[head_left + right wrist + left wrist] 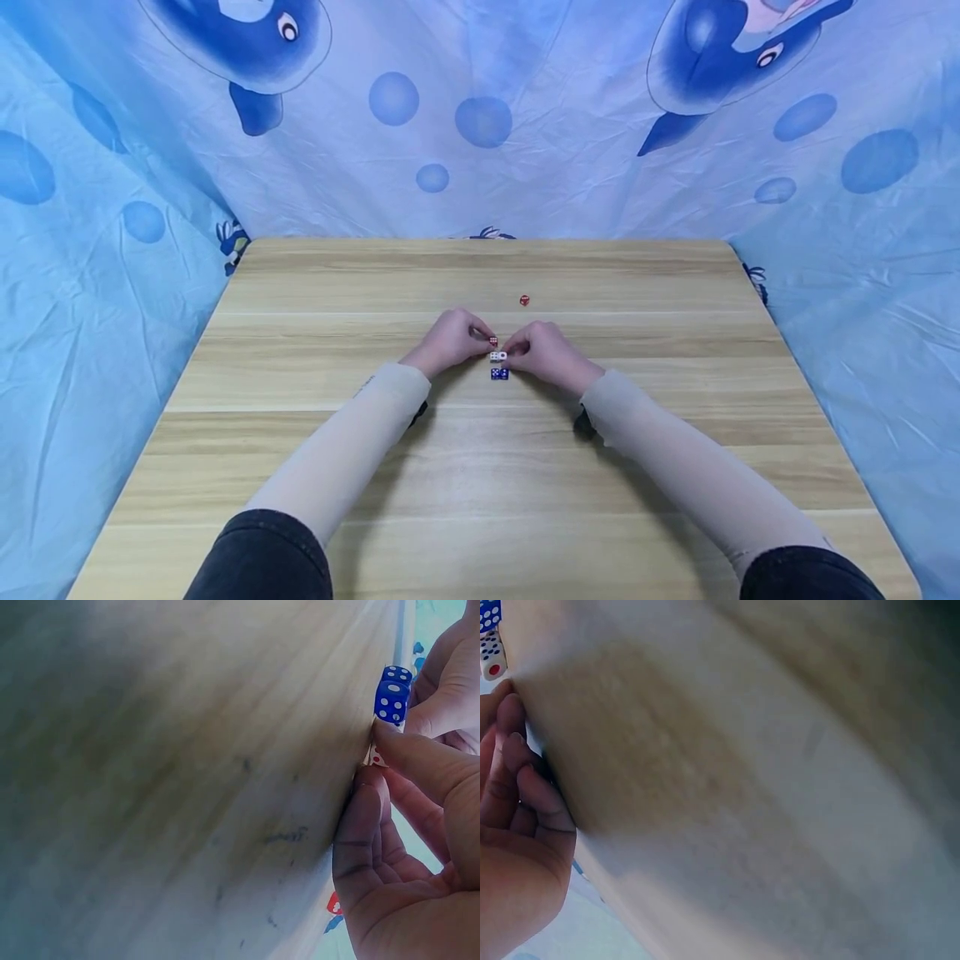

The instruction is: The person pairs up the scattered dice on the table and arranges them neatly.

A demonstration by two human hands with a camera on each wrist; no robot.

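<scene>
Two blue dice (499,374) sit side by side on the wooden table, nearest to the person. Just beyond them is a pair of white dice (494,357), also side by side. My left hand (452,342) pinches a red die (492,341) at its fingertips, right behind the white pair. From the other side, my right hand (549,358) holds the right-hand white die between thumb and finger. In the right wrist view, the fingers partly cover that white die (377,757), beside the blue dice (393,700). The left wrist view hides the red die.
A second red die (524,300) lies farther back on the table (480,483), a little right of the group. Blue sheeting (555,192) with printed dolphins and bubbles stands behind the table and along both sides.
</scene>
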